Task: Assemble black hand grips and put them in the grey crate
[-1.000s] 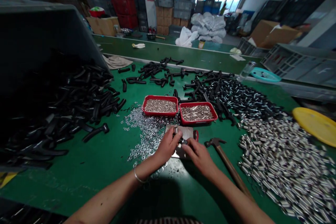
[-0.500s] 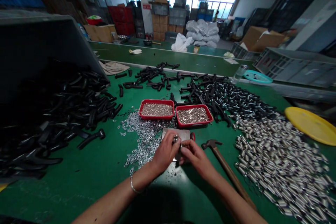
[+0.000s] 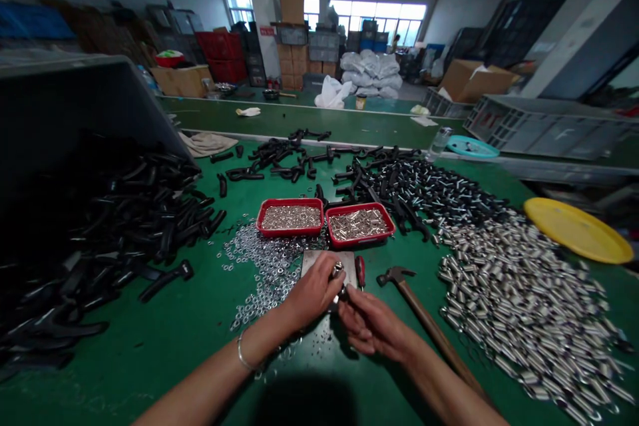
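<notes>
My left hand [image 3: 315, 287] is closed around a small shiny metal part [image 3: 337, 270], above a flat metal plate [image 3: 310, 261]. Close beside it, my right hand [image 3: 372, 323] has its thumb and forefinger together at the lower end of that part, the other fingers curled loosely. What the right fingertips pinch is too small to make out. Just beyond the hands stand two red trays, the left one [image 3: 290, 234] with tiny metal pieces, the right one [image 3: 360, 241] with small pins. A red-handled tool [image 3: 360, 270] lies at the plate's right edge.
A hammer [image 3: 424, 316] lies right of my right hand. Loose metal rings [image 3: 259, 273] spread to the left. Metal cylinders [image 3: 529, 293] and a yellow lid [image 3: 576, 229] are at the right. Black handles [image 3: 164, 226] spill from a grey bin [image 3: 100, 63] at the left.
My right hand has turned and dropped slightly, its lower fingers now more spread below the part. The view has shifted, showing more of the red-handled tool.
</notes>
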`<state>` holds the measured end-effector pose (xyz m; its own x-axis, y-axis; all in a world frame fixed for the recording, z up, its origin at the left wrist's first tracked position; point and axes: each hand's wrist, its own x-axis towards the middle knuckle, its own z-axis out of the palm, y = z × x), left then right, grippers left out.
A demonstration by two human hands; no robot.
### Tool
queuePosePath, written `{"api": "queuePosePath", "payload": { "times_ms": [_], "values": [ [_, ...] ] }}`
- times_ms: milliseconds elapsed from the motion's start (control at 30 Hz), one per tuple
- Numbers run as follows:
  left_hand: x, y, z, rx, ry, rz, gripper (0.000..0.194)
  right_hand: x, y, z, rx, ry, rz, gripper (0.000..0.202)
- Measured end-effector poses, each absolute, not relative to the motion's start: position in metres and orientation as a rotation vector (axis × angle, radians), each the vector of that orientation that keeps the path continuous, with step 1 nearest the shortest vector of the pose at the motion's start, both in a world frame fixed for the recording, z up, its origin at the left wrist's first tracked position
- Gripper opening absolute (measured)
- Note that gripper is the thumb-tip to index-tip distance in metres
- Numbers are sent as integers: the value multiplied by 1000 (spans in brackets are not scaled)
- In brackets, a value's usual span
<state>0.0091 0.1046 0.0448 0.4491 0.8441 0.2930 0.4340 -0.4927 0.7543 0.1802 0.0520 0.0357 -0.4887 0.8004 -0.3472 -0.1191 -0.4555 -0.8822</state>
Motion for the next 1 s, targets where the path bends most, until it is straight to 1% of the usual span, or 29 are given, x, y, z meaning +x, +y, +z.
{"api": "queuePosePath", "payload": {
  "times_ms": [33, 133, 167, 200, 300, 333, 367, 400, 500, 533, 600, 700, 800, 867, 933, 1000],
  "values": [
    [10, 110, 45, 2140, 1025, 825, 19, 183, 52, 36, -1130, -1193, 1901, 46],
    [15, 122, 42, 2146, 1015, 731, 21, 188, 53, 34, -1301, -1395, 1402, 36],
    [17, 124, 41, 2129, 1028, 732, 21, 189, 53, 34, -1302, -1401, 1363, 36],
    [18, 125, 40, 2113, 1037, 734, 21, 189, 53, 32, -1277, -1375, 1428, 36],
    [18, 129, 39, 2140, 999, 692, 20, 189, 52, 26, -1146, -1275, 1831, 44],
    [17, 131, 38, 2186, 972, 634, 19, 189, 53, 23, -1147, -1311, 1858, 46],
    [17, 134, 36, 2246, 949, 559, 18, 190, 55, 21, -1188, -1402, 1793, 45],
    [16, 137, 34, 2313, 934, 474, 15, 192, 56, 20, -1258, -1521, 1654, 42],
    [18, 150, 28, 2480, 947, 277, 10, 206, 60, 20, -1464, -1785, 1119, 25],
    [20, 156, 28, 2518, 950, 266, 11, 214, 59, 20, -1507, -1822, 1007, 23],
    [26, 171, 34, 2561, 940, 327, 15, 234, 52, 22, -1566, -1863, 900, 24],
    [42, 203, 49, 2604, 1029, 470, 14, 266, 35, 18, -1622, -1869, 870, 29],
    [62, 239, 58, 2639, 1230, 338, 11, 291, 21, 11, -1691, -1858, 784, 32],
    [71, 256, 57, 2623, 1270, 226, 10, 303, 14, 6, -1775, -1903, 582, 30],
    [75, 263, 53, 2604, 1260, 203, 11, 311, 9, 3, -1868, -1966, 362, 28],
    [74, 264, 47, 2593, 1245, 211, 9, 316, 4, 1, -1953, -2014, 281, 34]
  ]
}}
